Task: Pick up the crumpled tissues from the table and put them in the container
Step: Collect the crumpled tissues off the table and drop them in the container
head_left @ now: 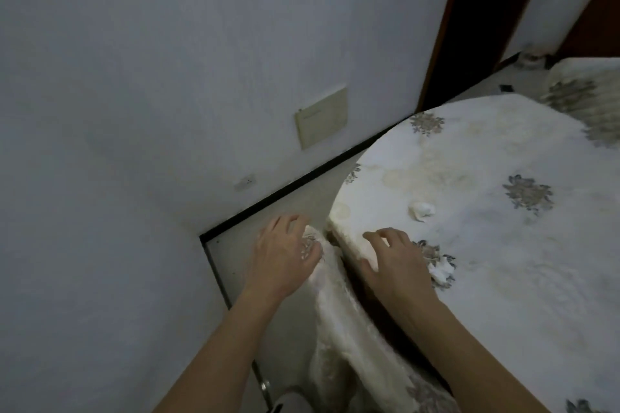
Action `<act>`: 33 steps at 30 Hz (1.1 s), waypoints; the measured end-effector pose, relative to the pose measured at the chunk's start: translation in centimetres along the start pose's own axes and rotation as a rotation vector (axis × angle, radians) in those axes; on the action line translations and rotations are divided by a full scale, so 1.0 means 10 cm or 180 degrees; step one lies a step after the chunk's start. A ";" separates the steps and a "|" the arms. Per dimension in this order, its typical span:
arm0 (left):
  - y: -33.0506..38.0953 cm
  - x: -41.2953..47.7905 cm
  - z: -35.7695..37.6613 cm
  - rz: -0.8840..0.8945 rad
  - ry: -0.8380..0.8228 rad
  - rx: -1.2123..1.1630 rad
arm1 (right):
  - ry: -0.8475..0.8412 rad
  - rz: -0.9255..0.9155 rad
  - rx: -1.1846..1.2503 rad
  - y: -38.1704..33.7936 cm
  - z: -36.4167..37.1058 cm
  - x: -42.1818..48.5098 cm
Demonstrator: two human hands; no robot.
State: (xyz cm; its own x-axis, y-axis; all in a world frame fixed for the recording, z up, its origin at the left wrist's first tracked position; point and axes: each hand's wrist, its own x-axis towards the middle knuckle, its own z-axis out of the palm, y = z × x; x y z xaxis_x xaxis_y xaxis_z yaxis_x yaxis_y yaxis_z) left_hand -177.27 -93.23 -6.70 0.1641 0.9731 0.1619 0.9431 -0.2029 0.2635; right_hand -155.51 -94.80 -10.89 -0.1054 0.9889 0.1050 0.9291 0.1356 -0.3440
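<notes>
Two crumpled white tissues lie on a round table (pixel 486 245) covered with a white flowered cloth. One tissue (pixel 421 210) sits near the table's left edge. The other tissue (pixel 442 270) lies just right of my right hand (pixel 391 260), which rests at the table's edge with fingers spread and nothing in it. My left hand (pixel 285 253) is off the table to the left, fingers spread, touching the top of a chair back (pixel 335 305) in a white flowered cover. No container is in view.
A white wall with a beige plate (pixel 321 117) stands close on the left. Pale floor with a black skirting runs between wall and table. Another covered chair (pixel 587 94) stands at the far right. A dark doorway (pixel 479 10) opens beyond.
</notes>
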 end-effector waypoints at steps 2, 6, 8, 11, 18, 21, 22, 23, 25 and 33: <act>0.06 0.27 0.08 0.0165 -0.0117 -0.0088 | 0.0015 0.0207 -0.0009 0.14 -0.01 0.08; 0.18 0.75 0.32 0.0573 -0.0356 -0.0365 | -0.0098 0.0745 -0.0097 0.41 0.02 0.17; 0.21 1.00 0.44 0.0792 -0.0558 -0.0446 | -0.0138 0.1039 -0.0112 0.51 0.04 0.21; 0.20 1.40 0.62 0.1048 -0.0705 -0.0630 | -0.0091 0.1445 -0.0112 0.59 0.04 0.29; 0.34 2.14 1.05 0.1549 -0.1141 -0.0986 | -0.0110 0.2176 -0.0207 0.75 0.03 0.35; 0.44 2.29 1.24 0.1887 -0.1383 -0.0875 | -0.0085 0.2513 -0.0247 0.81 0.04 0.28; 0.48 2.33 1.31 0.1992 -0.1488 -0.0811 | -0.0088 0.2620 -0.0235 0.83 0.05 0.25; 0.53 2.37 1.37 0.2086 -0.1574 -0.0768 | -0.0088 0.2715 -0.0214 0.84 0.06 0.20; 0.65 2.43 1.50 0.2254 -0.1703 -0.0744 | -0.0097 0.2859 -0.0194 0.88 0.10 0.09; 1.10 2.64 1.98 0.2834 -0.2042 -0.0296 | -0.0342 0.3298 0.0239 1.10 0.37 -0.21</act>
State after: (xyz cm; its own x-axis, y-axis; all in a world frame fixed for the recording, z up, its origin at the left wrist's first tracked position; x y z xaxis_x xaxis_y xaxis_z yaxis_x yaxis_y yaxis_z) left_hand -156.82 -67.59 -18.31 0.9197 0.3449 -0.1876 0.3916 -0.8413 0.3728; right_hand -146.37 -95.15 -18.33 0.6962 0.6228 -0.3570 0.5585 -0.7823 -0.2757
